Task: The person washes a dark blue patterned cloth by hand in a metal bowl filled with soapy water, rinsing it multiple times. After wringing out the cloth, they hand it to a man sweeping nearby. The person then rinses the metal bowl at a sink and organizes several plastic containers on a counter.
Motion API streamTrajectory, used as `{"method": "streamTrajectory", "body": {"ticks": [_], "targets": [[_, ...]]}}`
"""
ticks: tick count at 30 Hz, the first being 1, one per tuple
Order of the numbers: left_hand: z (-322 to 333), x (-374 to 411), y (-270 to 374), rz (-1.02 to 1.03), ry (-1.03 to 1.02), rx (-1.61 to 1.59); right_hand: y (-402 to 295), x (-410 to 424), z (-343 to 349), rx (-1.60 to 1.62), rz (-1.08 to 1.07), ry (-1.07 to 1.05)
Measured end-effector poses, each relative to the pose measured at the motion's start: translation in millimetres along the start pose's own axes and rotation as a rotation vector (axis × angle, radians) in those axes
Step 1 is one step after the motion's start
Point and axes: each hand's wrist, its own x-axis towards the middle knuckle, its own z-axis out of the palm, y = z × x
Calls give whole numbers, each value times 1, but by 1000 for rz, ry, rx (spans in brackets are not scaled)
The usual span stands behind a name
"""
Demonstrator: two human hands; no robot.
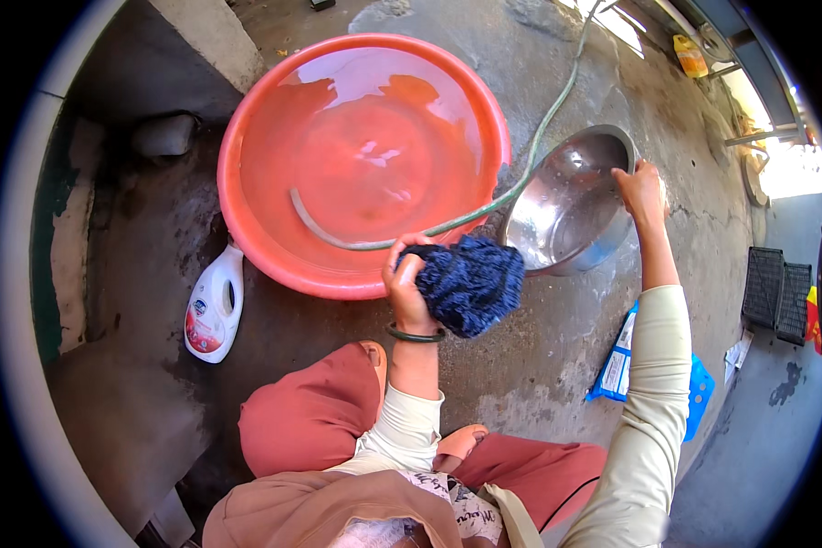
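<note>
My left hand [409, 288] grips a bunched dark-blue cloth [469, 284], which looks wet, near the front rim of a red plastic basin [301, 274]. Water fills part of that basin. A green hose [493, 203] crosses the basin's right rim, and its pale end lies inside. With my right hand [642, 194] I hold the far right rim of a stainless-steel basin [562, 205], which is tilted. A few drops show on its shiny inside; I see no cloth in it.
A white detergent bottle [214, 308] lies left of the red basin. Blue plastic packages [616, 363] rest on the concrete floor [520, 370], partly behind my right sleeve. Black plastic crates [774, 291] stand farther right. A yellow jug [690, 56] is at the upper right, and a concrete pillar [212, 41] rises at the upper left.
</note>
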Motion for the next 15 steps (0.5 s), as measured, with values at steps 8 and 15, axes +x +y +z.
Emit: {"method": "streamTrajectory", "body": {"ticks": [8, 15], "targets": [[-30, -4, 6, 48, 189, -167, 172, -20, 42, -206, 194, -80], [-17, -22, 30, 24, 172, -205, 189, -23, -41, -310, 65, -26]]}}
